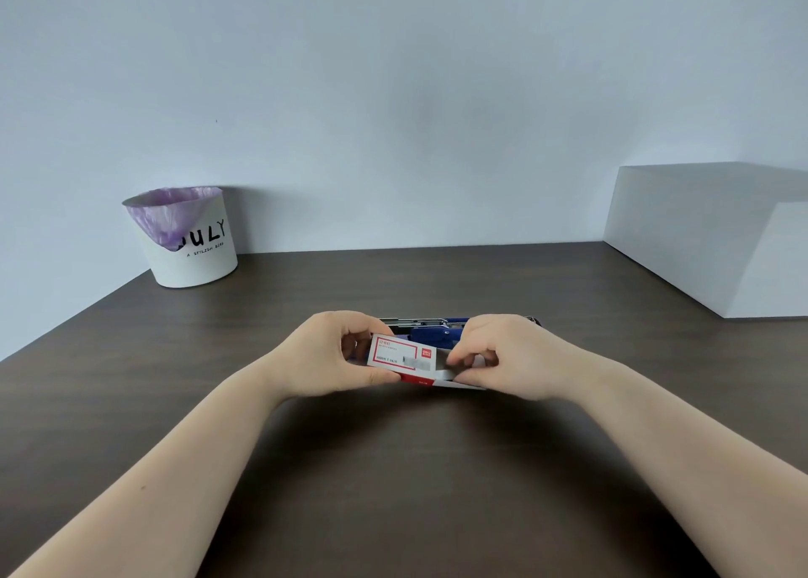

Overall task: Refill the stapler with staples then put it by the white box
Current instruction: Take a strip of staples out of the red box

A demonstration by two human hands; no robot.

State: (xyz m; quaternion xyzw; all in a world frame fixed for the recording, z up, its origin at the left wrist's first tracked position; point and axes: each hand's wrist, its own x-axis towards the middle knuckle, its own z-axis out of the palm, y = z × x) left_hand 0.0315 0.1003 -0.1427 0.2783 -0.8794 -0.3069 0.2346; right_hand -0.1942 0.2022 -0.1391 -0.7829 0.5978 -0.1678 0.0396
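**A:** Head view, the only one I have. What's in hand?

**B:** My left hand (pixel 336 352) clamps the staple box (pixel 404 357) by its left end, thumb under, fingers curled over the top. My right hand (pixel 503 357) has its fingertips (pixel 457 361) pinched together on the box's right end, where the inner tray or flap seems to be coming out. I judge I'm opening it to get a strip of staples.

**A:** And the stapler?

**B:** The stapler (pixel 433 330) lies on the desk (pixel 393 468) just behind the box, near the desk's middle, blue body with a metal rail showing; it looks opened, though my hands hide most of it. The white box (pixel 699 236) stands at the far right corner, well apart.

**A:** How do I do this step well?

**B:** Hold the sleeve level and firm, draw the end out slowly so the strips don't spill, then lift one whole strip.

**A:** Materials?

**B:** Thin glossy card, white with red print; matte dark wood-grain desk; the white box is plain, sharp-edged. At the far left corner stands a round white bin (pixel 192 241) with a crinkled purple liner.
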